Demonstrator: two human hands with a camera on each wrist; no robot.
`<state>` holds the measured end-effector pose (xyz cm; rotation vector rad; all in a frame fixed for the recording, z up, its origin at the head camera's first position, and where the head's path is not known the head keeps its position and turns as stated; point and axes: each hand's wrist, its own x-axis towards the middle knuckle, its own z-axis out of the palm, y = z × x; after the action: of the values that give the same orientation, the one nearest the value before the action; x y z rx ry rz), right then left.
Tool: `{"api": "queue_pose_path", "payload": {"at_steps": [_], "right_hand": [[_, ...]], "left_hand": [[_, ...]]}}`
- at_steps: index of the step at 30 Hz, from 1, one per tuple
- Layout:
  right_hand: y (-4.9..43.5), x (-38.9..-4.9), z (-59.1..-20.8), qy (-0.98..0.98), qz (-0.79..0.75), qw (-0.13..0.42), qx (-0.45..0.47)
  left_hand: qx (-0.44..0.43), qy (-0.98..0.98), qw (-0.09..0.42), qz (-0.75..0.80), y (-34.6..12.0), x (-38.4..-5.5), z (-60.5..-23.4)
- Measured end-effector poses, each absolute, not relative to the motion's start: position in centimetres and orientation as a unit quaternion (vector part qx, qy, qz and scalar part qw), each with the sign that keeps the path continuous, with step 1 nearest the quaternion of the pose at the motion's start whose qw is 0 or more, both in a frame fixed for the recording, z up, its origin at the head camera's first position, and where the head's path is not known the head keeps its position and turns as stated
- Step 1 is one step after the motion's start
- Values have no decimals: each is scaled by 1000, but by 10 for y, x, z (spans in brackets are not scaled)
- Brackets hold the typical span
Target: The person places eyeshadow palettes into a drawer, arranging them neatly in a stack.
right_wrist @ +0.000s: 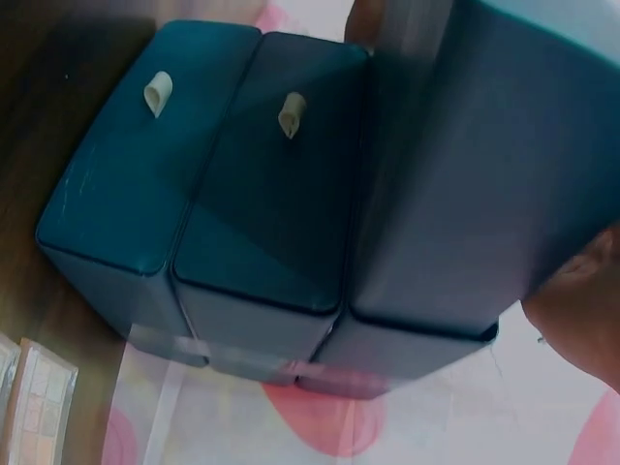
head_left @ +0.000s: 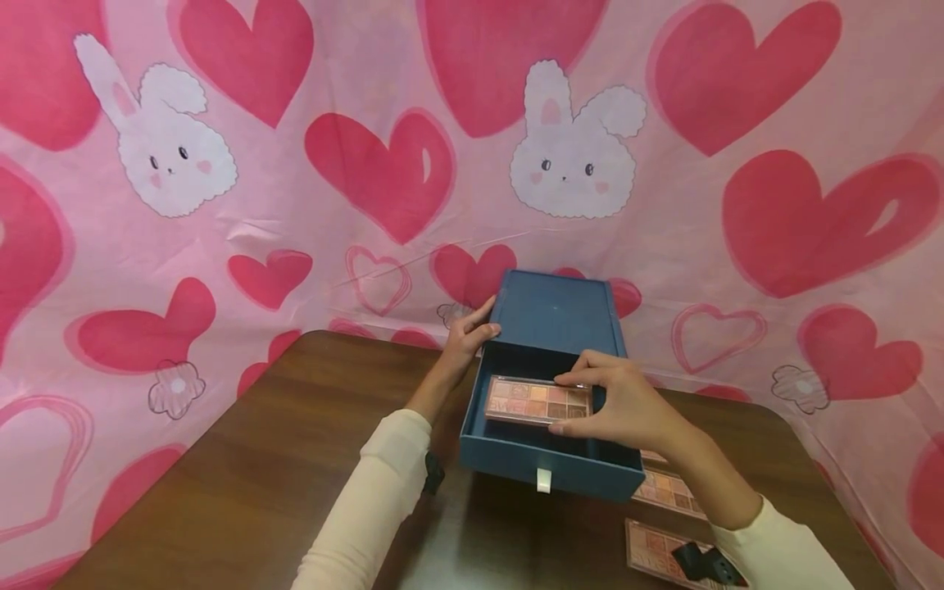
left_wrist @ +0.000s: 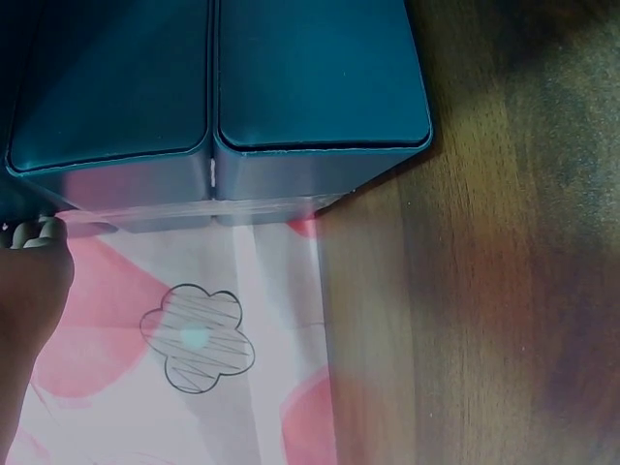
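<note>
A dark blue drawer box [head_left: 556, 315] stands on the brown table [head_left: 243, 475] with its top drawer [head_left: 549, 469] pulled out toward me. Inside the drawer lies an eyeshadow palette [head_left: 527, 399] with peach and brown pans. My right hand [head_left: 564, 404] pinches the palette's right end between thumb and fingers. My left hand [head_left: 488, 318] grips the box's left side near the drawer opening. The left wrist view shows the box [left_wrist: 310, 77] from below, with my left hand [left_wrist: 29, 281] at the left edge. The right wrist view shows the box's [right_wrist: 242, 194] drawer fronts with pull tabs [right_wrist: 291, 113].
Two more palettes [head_left: 667, 490] [head_left: 652, 551] lie on the table right of the box; one palette [right_wrist: 39, 407] appears in the right wrist view. A pink heart-and-bunny cloth [head_left: 369, 164] hangs close behind the box. Bare tabletop stretches to the left.
</note>
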<state>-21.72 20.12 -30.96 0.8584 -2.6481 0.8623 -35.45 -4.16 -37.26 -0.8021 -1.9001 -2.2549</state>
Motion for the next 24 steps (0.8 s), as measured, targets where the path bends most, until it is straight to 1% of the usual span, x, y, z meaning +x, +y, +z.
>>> {"api": "queue_pose_path", "payload": {"at_steps": [7,15,24], "right_hand": [[185,-219,-309,-913,253,85,310],[180,-217,-312,-925,193,91,315],[179,-214,-313,-939,123,94,306]], "left_hand": [[-262,-628,37,-732,-43,-353,-372],[-260,-633,46,-728,-42,-350,-372],[-260,-641,43,-721,-43,-350,-372]]}}
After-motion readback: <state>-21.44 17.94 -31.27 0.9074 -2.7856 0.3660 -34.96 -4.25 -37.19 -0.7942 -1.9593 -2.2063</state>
